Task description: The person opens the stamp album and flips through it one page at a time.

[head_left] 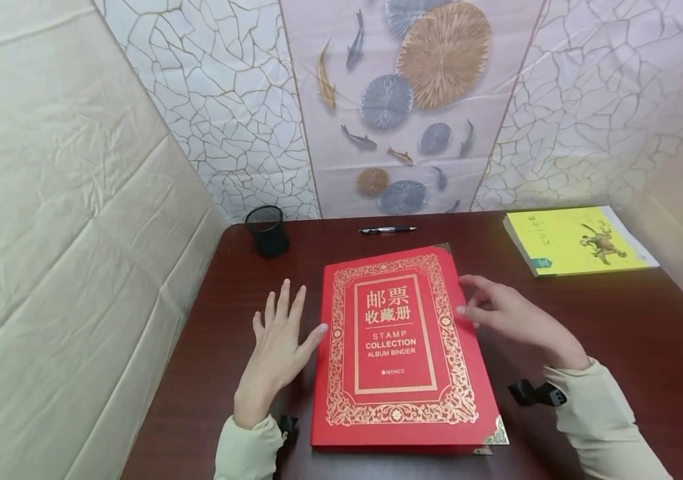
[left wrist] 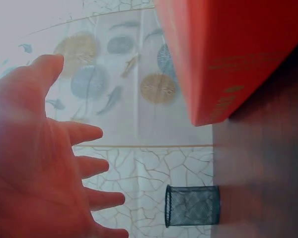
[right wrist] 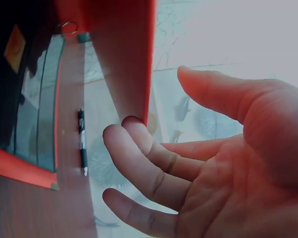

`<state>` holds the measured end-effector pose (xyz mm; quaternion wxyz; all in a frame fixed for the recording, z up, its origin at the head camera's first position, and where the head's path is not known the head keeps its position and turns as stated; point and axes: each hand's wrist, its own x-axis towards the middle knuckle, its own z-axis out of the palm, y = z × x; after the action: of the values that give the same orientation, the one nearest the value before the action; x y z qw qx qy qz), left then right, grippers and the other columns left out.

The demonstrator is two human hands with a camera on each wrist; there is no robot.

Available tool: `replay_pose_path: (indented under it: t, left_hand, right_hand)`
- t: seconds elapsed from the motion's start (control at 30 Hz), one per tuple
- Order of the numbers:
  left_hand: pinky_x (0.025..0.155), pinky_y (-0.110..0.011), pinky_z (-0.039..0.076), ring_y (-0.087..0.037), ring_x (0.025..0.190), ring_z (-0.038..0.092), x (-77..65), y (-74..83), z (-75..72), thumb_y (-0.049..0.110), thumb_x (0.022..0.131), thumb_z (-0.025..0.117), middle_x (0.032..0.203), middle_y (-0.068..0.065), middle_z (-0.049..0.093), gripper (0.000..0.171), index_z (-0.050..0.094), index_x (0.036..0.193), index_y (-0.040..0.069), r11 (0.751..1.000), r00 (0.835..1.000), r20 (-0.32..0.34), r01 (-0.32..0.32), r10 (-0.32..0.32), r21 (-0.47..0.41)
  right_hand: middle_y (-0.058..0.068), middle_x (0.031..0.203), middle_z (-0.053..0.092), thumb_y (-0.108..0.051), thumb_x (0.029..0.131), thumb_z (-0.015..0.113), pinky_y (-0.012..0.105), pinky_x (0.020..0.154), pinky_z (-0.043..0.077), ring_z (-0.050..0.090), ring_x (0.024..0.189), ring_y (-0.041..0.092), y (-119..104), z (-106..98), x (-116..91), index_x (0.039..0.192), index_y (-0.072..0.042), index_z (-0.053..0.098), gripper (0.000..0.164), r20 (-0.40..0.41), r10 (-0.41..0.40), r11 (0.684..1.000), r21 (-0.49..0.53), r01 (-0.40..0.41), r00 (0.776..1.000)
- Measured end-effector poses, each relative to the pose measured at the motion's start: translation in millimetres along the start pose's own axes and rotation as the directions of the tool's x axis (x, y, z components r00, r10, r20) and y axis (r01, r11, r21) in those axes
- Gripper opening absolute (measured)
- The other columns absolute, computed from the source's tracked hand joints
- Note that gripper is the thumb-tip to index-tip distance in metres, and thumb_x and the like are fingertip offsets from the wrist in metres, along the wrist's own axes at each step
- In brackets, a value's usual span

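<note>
A red stamp album binder (head_left: 389,407) with gold lettering and an ornate gold border lies in the middle of the table. Its front cover (right wrist: 124,54) is partly raised on the right side; dark pages (right wrist: 39,99) and a metal ring (right wrist: 68,27) show inside. My right hand (head_left: 512,317) is at that raised edge, its loosely bent fingertips (right wrist: 131,121) just under the cover and its thumb apart on the outer side. To the left of the spine (left wrist: 203,84), my left hand (head_left: 278,347) hovers with fingers spread, touching nothing.
A black mesh pen cup (head_left: 268,233) stands at the back left. Behind the binder lies a pen (head_left: 388,229). The yellow book (head_left: 575,241) is at the back right. Patterned cloth walls (head_left: 245,100) bound the table at the back and left.
</note>
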<state>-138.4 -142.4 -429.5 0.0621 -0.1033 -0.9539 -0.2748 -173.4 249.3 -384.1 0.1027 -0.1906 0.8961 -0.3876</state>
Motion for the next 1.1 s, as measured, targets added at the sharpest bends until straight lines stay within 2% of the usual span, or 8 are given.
replay_pose_path:
  t: [0.13,0.33,0.6,0.8,0.97,1.1]
  left_hand:
    - [0.113,-0.072,0.01,-0.042,0.15,0.014,-1.6,7.3,-4.3,0.05,0.092,0.066,0.169,-0.012,0.011,0.089,0.024,0.162,0.014,1.0,1.0,0.007,-0.014,0.014,0.008]
    - [0.114,-0.068,0.019,-0.037,0.151,0.012,-5.3,20.9,-13.0,0.053,0.091,0.066,0.169,-0.005,0.01,0.091,0.022,0.163,0.019,0.998,0.998,-0.005,-0.064,0.064,0.013]
    - [0.109,-0.07,0.027,-0.034,0.149,0.02,-15.0,38.1,-25.8,0.053,0.088,0.07,0.168,-0.001,0.016,0.086,0.032,0.16,0.025,0.991,0.991,-0.005,-0.132,0.132,-0.004]
    - [0.108,-0.069,0.031,-0.033,0.147,0.026,-21.0,45.3,-35.6,0.052,0.086,0.072,0.167,-0.002,0.021,0.089,0.032,0.16,0.024,0.99,0.99,-0.014,-0.141,0.141,-0.005]
    - [0.107,-0.068,0.033,-0.03,0.144,0.035,-27.0,52.9,-45.7,0.055,0.085,0.072,0.164,-0.002,0.028,0.094,0.028,0.161,0.023,0.992,0.992,0.018,-0.125,0.125,-0.03]
    - [0.104,-0.063,0.041,-0.028,0.137,0.045,-30.0,57.5,-55.4,0.052,0.086,0.074,0.158,-0.004,0.039,0.087,0.037,0.158,0.021,0.983,0.983,-0.003,-0.183,0.183,-0.021]
  right_hand:
    - [0.001,0.085,0.065,-0.015,0.093,0.073,0.031,0.069,0.053,0.065,0.076,0.024,-8.7,-5.5,-2.7,0.144,0.009,0.04,0.066,-0.001,-0.037,0.999,0.001,0.037,0.999]
    - [0.002,0.088,0.064,-0.007,0.09,0.074,0.03,0.072,0.054,0.065,0.079,0.022,-24.4,-9.5,-5.7,0.144,0.005,0.043,0.063,-0.042,-0.075,0.997,-0.009,0.075,0.996]
    - [0.002,0.09,0.064,-0.004,0.086,0.077,0.032,0.071,0.054,0.063,0.083,0.019,-44.5,-10.1,-3.5,0.142,0.0,0.048,0.063,-0.074,-0.093,0.994,-0.063,0.088,0.993]
    - [0.0,0.094,0.066,-0.009,0.086,0.079,0.035,0.073,0.053,0.064,0.085,0.015,-59.3,-12.7,-0.6,0.141,-0.003,0.05,0.063,-0.086,-0.117,0.988,-0.109,0.107,0.989]
    - [0.0,0.097,0.067,-0.016,0.088,0.079,0.038,0.074,0.054,0.065,0.086,0.014,-76.0,-13.7,1.2,0.141,-0.006,0.051,0.061,-0.086,-0.147,0.984,-0.118,0.136,0.985]
    - [0.001,0.101,0.068,-0.015,0.091,0.076,0.039,0.077,0.055,0.067,0.088,0.012,-86.7,-12.6,4.8,0.14,-0.006,0.053,0.055,-0.087,-0.192,0.977,-0.112,0.182,0.978]
